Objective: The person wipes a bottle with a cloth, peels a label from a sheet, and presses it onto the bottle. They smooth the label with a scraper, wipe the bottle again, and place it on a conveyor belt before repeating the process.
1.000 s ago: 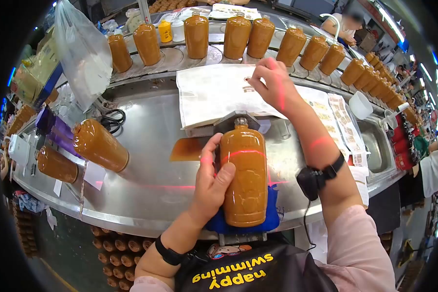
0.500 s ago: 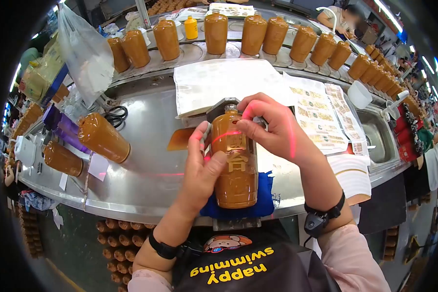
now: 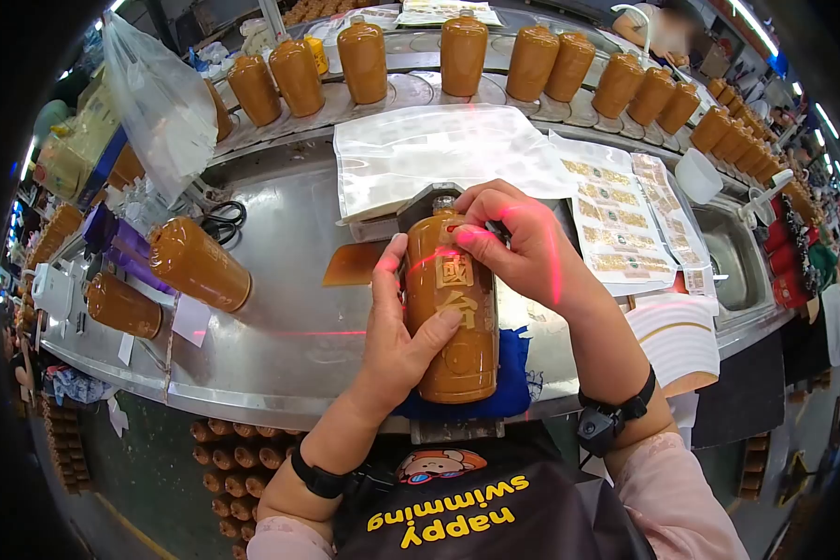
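A glossy brown bottle (image 3: 472,359) with gold characters lies tilted back on a blue cloth (image 3: 511,373), its neck against a dark holder (image 3: 418,207). My left hand (image 3: 397,327) grips its left side, thumb across the front by the lower character. At the bottle's shoulder, my right hand (image 3: 509,238) is pinched, thumb and forefinger touching the surface. A small dark red spot shows at those fingertips, too small to name. Red laser lines cross the bottle and my right hand.
Brown bottles (image 3: 362,65) stand along a conveyor (image 3: 411,89) behind. White sheets (image 3: 439,154) and gold label sheets (image 3: 616,215) lie beyond my hands. At left are two tilted bottles (image 3: 201,264), scissors (image 3: 222,222) and a plastic bag (image 3: 159,103). A person (image 3: 658,33) sits at the far right.
Bottles on the conveyor have shifted: those in the middle and right moved right. My left thumb has slid slightly up and right across the bottle's front. My right hand still pinches at the shoulder.
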